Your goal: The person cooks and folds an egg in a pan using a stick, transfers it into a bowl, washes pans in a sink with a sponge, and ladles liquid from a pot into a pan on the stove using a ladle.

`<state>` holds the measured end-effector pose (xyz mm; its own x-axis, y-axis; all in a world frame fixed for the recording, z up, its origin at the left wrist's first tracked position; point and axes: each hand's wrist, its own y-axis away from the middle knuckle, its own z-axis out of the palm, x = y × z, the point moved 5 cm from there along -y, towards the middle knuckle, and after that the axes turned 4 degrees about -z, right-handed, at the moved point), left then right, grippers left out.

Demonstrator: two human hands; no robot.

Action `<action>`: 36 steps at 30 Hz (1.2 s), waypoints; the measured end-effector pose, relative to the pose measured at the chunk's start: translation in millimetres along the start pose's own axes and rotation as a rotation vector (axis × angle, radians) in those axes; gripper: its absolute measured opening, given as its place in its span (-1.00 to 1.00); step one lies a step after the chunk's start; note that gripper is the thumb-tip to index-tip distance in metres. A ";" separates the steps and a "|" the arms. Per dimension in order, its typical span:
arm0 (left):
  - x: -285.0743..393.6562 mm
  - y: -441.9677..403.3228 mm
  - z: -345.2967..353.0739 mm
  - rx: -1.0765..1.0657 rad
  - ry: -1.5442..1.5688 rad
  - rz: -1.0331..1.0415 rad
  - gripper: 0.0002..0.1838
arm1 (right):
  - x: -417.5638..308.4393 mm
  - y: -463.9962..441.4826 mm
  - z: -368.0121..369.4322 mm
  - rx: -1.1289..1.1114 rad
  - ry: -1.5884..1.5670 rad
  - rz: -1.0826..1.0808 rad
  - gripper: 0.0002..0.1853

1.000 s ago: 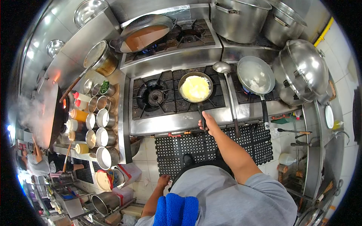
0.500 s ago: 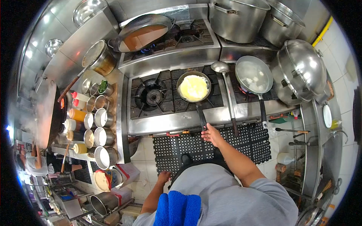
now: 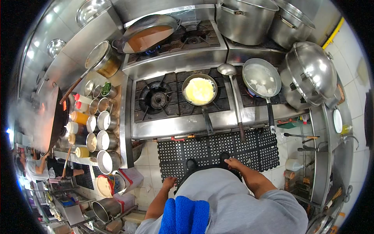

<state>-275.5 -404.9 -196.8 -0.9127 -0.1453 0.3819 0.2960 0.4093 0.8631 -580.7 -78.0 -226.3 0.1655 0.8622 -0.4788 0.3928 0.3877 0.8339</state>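
A small frying pan (image 3: 186,98) with a pale yellow egg-like layer (image 3: 200,90) stands on the middle burner, its black handle (image 3: 207,121) pointing towards me. My right hand (image 3: 233,163) is below that handle, near my waist, touching nothing; its fingers look loosely apart. At my left side hangs my left hand (image 3: 169,182), small in view, with relaxed fingers and nothing visible in it. To the right of the egg pan lies a long ladle (image 3: 234,91). Beyond it, a second frying pan (image 3: 261,78) holds cloudy liquid with whitish pieces over a lit burner.
A wok (image 3: 150,35) of brown sauce sits on the back burner. Metal containers (image 3: 104,121) and sauce bottles (image 3: 79,118) line the left counter. Large stockpots (image 3: 247,21) and a domed steamer (image 3: 311,74) stand right. Steam rises far left, near another person (image 3: 37,169).
My right hand has drawn back from beside the egg pan's handle towards my waist. My left hand and the pans stay in place. Steam at the far left has thickened.
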 end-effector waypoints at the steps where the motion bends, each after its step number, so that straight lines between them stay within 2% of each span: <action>1: 1.6 -0.7 -0.5 -0.001 -0.002 0.002 -0.69 | 2.1 -0.4 -3.5 0.002 -0.002 0.000 -0.42; 4: -5.5 -20.0 1.3 -0.092 -0.179 0.044 -0.73 | 2.0 -2.8 -16.3 0.047 -0.074 -0.008 -0.45; 6: -18.8 -46.5 5.7 -0.050 -0.461 0.300 -0.73 | -7.2 -1.3 -24.2 0.066 -0.161 -0.033 -0.50; 10: -18.5 -51.2 6.2 -0.066 -0.371 0.397 -0.68 | -23.8 -1.6 -26.7 0.070 -0.193 -0.099 -0.53; 12: -5.0 -41.6 9.9 -0.051 -0.719 0.485 -0.68 | -37.3 5.8 -24.8 0.069 -0.168 -0.103 -0.53; 13: -3.3 -37.9 11.7 -0.050 -0.716 0.482 -0.68 | -43.0 10.3 -24.2 0.069 -0.144 -0.107 -0.53; 14: -9.0 -39.4 10.0 -0.052 -0.506 0.358 -0.70 | -42.1 7.9 -22.3 0.065 -0.139 -0.107 -0.53; 16: -17.8 -41.0 7.5 -0.050 -0.285 0.226 -0.72 | -41.4 3.9 -14.0 0.034 -0.118 -0.111 -0.55; 18: -15.6 -38.5 9.3 -0.011 -0.623 0.385 -0.76 | -35.7 12.0 -11.1 0.003 -0.130 -0.120 -0.56; 19: -24.2 -38.1 12.0 -0.046 -0.355 0.166 -0.72 | -41.3 10.3 -8.3 -0.036 -0.137 -0.139 -0.57; 21: -19.9 -37.3 17.5 0.025 -0.847 0.610 -0.57 | -35.2 2.3 -4.7 -0.047 -0.168 -0.115 -0.59; 23: -45.9 -60.1 15.7 0.131 -0.478 0.350 -0.54 | -41.5 12.8 -9.2 -0.049 -0.041 -0.114 -0.60; 24: -37.6 -46.3 10.5 0.168 -0.433 0.317 -0.54 | -44.6 14.1 -10.2 -0.051 0.068 -0.125 -0.62; 25: -20.3 -18.8 0.9 0.152 -0.325 0.187 -0.53 | -44.4 12.9 -12.3 -0.049 0.178 -0.137 -0.63; 26: -12.6 1.0 -8.7 0.134 -0.212 0.063 -0.52 | -28.8 0.2 -9.1 -0.077 0.147 -0.128 -0.65; 30: -39.3 11.4 -22.1 0.200 -0.097 0.001 -0.53 | -55.8 -19.1 -0.4 -0.126 0.186 -0.156 -0.67; 31: -45.9 19.4 -29.1 0.330 -0.144 0.018 -0.55 | -70.5 -18.5 3.3 -0.078 0.243 -0.274 -0.67; 32: -52.3 29.6 -36.3 0.462 -0.194 0.028 -0.57 | -81.8 -25.0 9.1 -0.111 0.285 -0.295 -0.67; 34: -69.5 50.7 -38.8 0.484 -0.056 -0.058 -0.55 | -116.9 -39.5 24.3 -0.156 0.617 -0.563 -0.72; 35: -78.0 61.7 -33.4 0.481 0.041 -0.109 -0.53 | -136.1 -34.0 31.4 -0.234 0.603 -0.453 -0.72; 36: -85.3 70.4 -23.2 0.516 0.102 -0.149 -0.53 | -152.3 -25.7 28.3 -0.280 0.659 -0.487 -0.72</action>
<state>-170.2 -384.6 -160.9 -0.8946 -0.3120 0.3199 -0.0348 0.7623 0.6463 -590.4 -228.5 -182.6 -0.5557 0.5587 -0.6157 0.0317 0.7543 0.6558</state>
